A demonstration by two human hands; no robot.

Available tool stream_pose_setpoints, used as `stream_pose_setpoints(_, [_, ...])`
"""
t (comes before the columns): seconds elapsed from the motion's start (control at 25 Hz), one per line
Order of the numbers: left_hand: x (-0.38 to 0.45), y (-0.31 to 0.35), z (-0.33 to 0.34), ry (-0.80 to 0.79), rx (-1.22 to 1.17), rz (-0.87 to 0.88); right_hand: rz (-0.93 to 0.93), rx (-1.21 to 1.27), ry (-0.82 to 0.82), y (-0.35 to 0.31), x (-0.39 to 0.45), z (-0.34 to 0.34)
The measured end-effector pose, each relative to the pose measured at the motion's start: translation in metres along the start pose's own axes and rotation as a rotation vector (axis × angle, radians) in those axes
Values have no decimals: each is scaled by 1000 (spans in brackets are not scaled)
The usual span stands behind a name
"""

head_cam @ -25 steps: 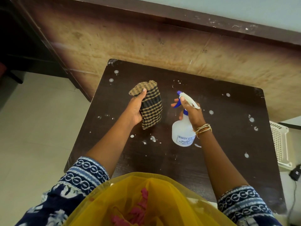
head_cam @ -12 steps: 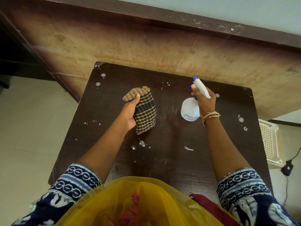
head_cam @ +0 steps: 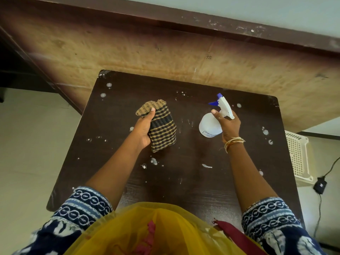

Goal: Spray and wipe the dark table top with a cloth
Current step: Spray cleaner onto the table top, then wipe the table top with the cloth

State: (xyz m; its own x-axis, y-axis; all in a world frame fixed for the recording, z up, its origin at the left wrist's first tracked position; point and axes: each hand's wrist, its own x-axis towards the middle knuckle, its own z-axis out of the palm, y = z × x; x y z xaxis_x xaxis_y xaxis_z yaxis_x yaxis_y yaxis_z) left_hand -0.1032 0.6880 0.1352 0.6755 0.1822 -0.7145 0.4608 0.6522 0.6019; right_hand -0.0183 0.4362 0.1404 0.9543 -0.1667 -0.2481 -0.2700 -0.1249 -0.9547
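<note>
Right hand (head_cam: 229,126) grips the white spray bottle (head_cam: 210,126) at frame centre-right, nozzle toward the desk's (head_cam: 193,181) far edge. Left hand (head_cam: 142,129) clutches the folded checked cloth (head_cam: 161,127), centre-left. White spots (head_cam: 153,161) remain, so spraying seems underway; next, squeeze the trigger, then wipe.

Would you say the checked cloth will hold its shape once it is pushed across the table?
Probably not: the checked cloth is folded and soft, bunching under the left hand. It looks light, likely dragging over the wet spots.
</note>
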Motion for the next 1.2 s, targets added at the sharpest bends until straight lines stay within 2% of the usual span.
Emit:
stream_pose_setpoints(0.08, [-1, -6, 3, 20, 18, -1, 79, -30, 82, 10, -10, 5])
stream_pose_setpoints(0.12, [-3, -8, 5, 27, 22, -2, 125, 2, 182, 14, -19, 10])
stream_pose_setpoints(0.2, [-6, -14, 6, 25, 19, -9, 212, 146, 421, 20, -46, 27])
stream_pose_setpoints(0.24, [-7, -18, 5, 20, 18, -12, 288, 243, 440, 23, -59, 39])
stream_pose_setpoints(0.28, [-8, -21, 5, 14, 19, -15, 383, 326, 335, 23, -70, 56])
stream_pose_setpoints(0.32, [-9, -23, 4, 4, 22, -11, 449, 378, 139, 24, -78, 72])
stream_pose_setpoints(0.4, [-9, -24, 0, -9, 34, -4, 417, 338, -265, 26, -91, 103])
stream_pose_setpoints(0.44, [-8, -22, -3, -15, 48, 4, 364, 272, -367, 23, -94, 113])
stream_pose_setpoints(0.56, [9, -7, -23, 18, 112, 59, 231, 112, -456, 18, -85, 138])
stream_pose_setpoints(0.6, [17, -2, -30, 37, 142, 84, 238, 99, -517, 16, -80, 145])
stream_pose_setpoints(0.72, [42, 14, -51, 40, 254, 159, 402, 198, -680, 18, -67, 169])
stream_pose_setpoints(0.8, [55, 26, -64, 44, 320, 189, 462, 258, -693, 19, -61, 191])
stream_pose_setpoints(0.92, [69, 48, -87, 79, 457, 258, 405, 325, -688, 7, -49, 216])
stream_pose_setpoints(1.0, [79, 61, -109, 133, 643, 400, 306, 283, -636, -7, -40, 233])
stream_pose_setpoints(1.12, [96, 75, -146, 326, 1003, 613, -57, -89, -491, -30, -24, 257])
stream_pose_setpoints(1.2, [103, 86, -167, 428, 1187, 693, -263, -385, -511, -35, -14, 277])
